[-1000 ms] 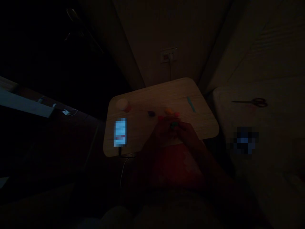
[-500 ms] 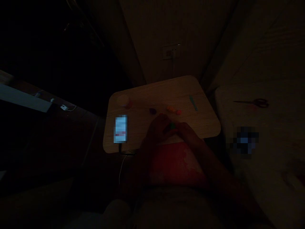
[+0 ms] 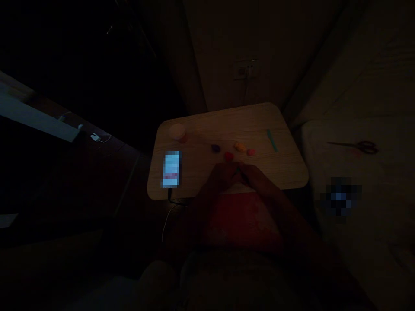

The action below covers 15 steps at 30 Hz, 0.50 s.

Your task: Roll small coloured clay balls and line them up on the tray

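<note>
In dim light, my left hand (image 3: 224, 176) and my right hand (image 3: 254, 176) meet over the near edge of the small table. Both have their fingers closed around a small green lump (image 3: 238, 169) that looks like modelling clay; the fingers hide most of it. Just beyond my knuckles lies a red lump (image 3: 228, 156). Farther off are a purple lump (image 3: 215, 148), an orange lump (image 3: 240, 147) and a pink lump (image 3: 251, 152). A flat teal stick (image 3: 272, 140) rests to their right.
The wooden table (image 3: 207, 125) has rounded corners. At its left stand a lidded tub (image 3: 178, 132) and a lit phone (image 3: 171, 169) with a cable. Scissors (image 3: 366, 147) and a blurred dark object (image 3: 339, 197) lie on the pale surface at right. A wall socket (image 3: 245, 69) is behind.
My hands have drawn closer together, covering more of the green lump. The red lump now shows fully beyond my left hand. The whole view has shifted slightly.
</note>
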### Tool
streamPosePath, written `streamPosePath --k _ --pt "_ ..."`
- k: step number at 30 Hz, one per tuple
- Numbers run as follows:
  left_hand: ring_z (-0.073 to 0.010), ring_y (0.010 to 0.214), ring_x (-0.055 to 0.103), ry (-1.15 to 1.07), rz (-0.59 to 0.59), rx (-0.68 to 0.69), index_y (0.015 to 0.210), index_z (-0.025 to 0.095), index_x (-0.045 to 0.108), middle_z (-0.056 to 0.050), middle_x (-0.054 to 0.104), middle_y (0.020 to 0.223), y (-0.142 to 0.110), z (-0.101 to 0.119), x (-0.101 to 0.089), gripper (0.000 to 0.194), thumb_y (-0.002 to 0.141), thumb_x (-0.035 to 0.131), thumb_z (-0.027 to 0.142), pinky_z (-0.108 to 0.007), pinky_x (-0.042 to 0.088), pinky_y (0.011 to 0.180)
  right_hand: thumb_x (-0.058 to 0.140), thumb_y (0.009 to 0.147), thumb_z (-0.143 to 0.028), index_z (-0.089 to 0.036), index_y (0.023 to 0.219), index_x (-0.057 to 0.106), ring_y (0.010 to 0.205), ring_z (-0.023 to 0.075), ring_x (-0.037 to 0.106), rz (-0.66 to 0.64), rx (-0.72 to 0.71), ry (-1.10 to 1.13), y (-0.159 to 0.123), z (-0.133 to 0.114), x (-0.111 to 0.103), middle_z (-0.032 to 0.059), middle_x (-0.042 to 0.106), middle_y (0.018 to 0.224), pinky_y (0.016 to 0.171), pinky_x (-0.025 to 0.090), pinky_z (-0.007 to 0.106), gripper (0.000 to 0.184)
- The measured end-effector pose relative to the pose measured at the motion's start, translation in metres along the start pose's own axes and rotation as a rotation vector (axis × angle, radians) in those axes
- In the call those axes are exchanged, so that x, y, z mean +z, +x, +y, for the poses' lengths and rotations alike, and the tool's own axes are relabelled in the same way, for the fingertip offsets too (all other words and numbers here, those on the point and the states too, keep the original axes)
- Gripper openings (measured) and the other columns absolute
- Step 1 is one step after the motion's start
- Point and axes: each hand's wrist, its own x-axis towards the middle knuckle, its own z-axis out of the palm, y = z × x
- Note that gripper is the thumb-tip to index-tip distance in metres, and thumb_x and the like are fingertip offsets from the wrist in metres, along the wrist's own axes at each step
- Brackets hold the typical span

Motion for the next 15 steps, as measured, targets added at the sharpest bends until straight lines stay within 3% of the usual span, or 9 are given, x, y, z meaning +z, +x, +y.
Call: streamPosePath --k 5,11,15 --pt "-0.0182 0.075 0.068 0.015 0.008 0.000 0.087 0.016 0.072 -0.006 0.074 0.082 0.001 -0.001 0.002 0.027 0.098 0.055 0.032 -0.029 0.050 0.070 0.043 0.095 -0.074 -0.022 0.058 0.048 0.049 0.0125 0.034 -0.080 0.070 0.062 0.002 -0.004 -0.001 -0.0015 0.043 0.051 0.053 0.026 0.031 0.064" --pt "-0.0201 0.087 0.071 -0.039 0.019 -0.024 0.109 0.018 0.067 -0.006 0.075 0.097 0.004 0.000 0.002 0.028 0.100 0.057 0.043 -0.029 0.051 0.074 0.053 0.093 -0.061 -0.022 0.065 0.051 0.047 0.0100 0.030 -0.097 0.123 0.209 0.003 -0.005 -0.010 -0.0040 0.042 0.052 0.048 0.019 0.029 0.049" --pt "-0.0202 0.084 0.069 -0.093 -0.003 -0.079 0.105 0.020 0.061 -0.005 0.072 0.095 0.004 0.001 0.000 0.030 0.100 0.056 0.049 -0.030 0.050 0.074 0.054 0.094 -0.056 -0.021 0.067 0.054 0.047 0.0102 0.030 -0.079 0.102 0.224 0.002 -0.003 -0.013 -0.0040 0.041 0.052 0.047 0.020 0.029 0.044"
